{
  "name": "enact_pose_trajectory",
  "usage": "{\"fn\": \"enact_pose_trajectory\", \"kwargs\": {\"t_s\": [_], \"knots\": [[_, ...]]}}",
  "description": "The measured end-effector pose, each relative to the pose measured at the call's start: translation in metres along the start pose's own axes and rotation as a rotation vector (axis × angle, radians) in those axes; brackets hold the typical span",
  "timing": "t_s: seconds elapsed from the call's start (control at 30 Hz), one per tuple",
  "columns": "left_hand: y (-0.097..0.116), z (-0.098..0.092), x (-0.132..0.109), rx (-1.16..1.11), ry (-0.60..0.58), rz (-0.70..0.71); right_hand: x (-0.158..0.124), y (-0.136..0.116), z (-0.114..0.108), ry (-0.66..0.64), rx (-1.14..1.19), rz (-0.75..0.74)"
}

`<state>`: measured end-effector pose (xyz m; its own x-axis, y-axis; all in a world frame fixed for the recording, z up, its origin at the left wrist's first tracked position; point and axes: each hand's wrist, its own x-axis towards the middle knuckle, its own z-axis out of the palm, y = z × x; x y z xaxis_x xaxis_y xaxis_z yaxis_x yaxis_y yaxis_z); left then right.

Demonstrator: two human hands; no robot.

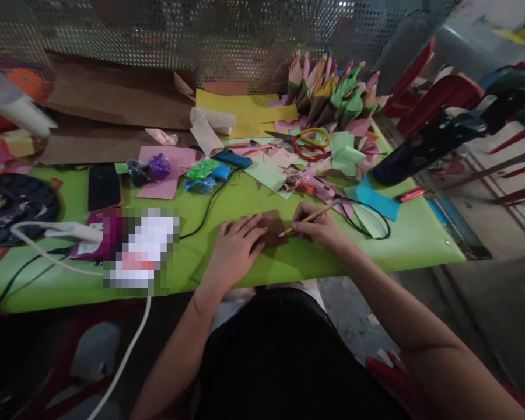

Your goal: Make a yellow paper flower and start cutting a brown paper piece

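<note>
Head view: the card (275,226), brown and small, lay on the green counter (402,248) near the middle of the frame. The left hand (236,248), loosely spread and clenching nothing, rested over the card's left part. The right hand (318,227) grasped a pencil (321,211) between bent fingers, its point at the card's right edge; whether it touched could not be told.

The card was probably light, fairly stiff and easily creased, best pressed flat or taken by an edge. The pencil looked light and rigid, best gripped low, near its point.

At far left, a round black tray (35,201) with compartments held something pale, too unclear to name. A magenta pouch (85,249) lay beside it, contents hidden. At upper right, brown paper cones (328,111) stood bunched, with pink, cream and green paper showing at their tops; any holder beneath them was hidden.
</note>
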<state>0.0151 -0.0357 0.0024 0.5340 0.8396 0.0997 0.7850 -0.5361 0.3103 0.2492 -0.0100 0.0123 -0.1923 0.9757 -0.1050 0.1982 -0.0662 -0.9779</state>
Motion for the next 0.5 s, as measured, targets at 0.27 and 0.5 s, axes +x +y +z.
{"fn": "enact_pose_trajectory", "kwargs": {"t_s": [0.27, 0.5], "knots": [[0.0, 0.001, 0.0, 0.007, 0.003, -0.017, -0.01, 0.0, -0.001, -0.029, 0.044, 0.035], [-0.002, 0.002, 0.0, 0.012, 0.014, -0.024, 0.01, 0.003, 0.007, 0.16, 0.111, -0.124]]}}
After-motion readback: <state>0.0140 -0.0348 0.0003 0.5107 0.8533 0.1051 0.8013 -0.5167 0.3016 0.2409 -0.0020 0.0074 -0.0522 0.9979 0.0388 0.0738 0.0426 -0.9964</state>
